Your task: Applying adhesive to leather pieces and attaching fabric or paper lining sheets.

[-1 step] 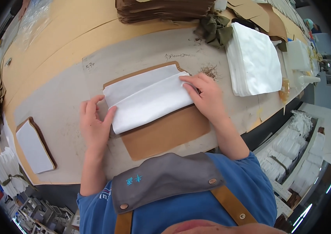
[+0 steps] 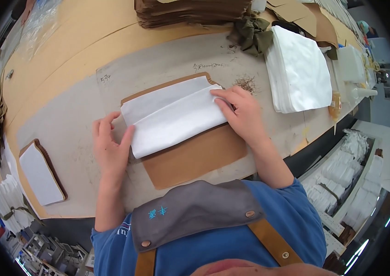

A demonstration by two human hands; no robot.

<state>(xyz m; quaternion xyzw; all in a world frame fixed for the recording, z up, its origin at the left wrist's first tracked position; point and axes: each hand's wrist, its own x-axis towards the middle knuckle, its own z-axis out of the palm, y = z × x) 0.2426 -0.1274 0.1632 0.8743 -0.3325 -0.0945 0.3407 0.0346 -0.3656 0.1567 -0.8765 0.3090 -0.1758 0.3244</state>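
Observation:
A folded white cloth (image 2: pixel 176 122) lies across a brown sheet (image 2: pixel 197 158) of leather-like material in front of me. The brown shows as a strip beyond its far edge and a wider panel on my side. My right hand (image 2: pixel 243 110) is closed at the cloth's right end, its thumb and forefinger at the fold. What lies under the other fingers is hidden. At the left end, my left hand (image 2: pixel 112 145) has its thumb and fingers spread, the thumb tip against the cloth's edge and a fingertip near its corner.
A white cloth stack (image 2: pixel 300 69) stands right, beside a crumpled olive cloth (image 2: pixel 255 37). A brown stack (image 2: pixel 190 11) is at the far edge. To the left lies a smaller white-topped brown piece (image 2: pixel 43 172). Brown scraps (image 2: pixel 245 83) dot the grey mat (image 2: pixel 80 115).
My left hand has shifted very slightly to the left, its fingertips a little farther from the cloth. The right hand and the cloth look nearly the same.

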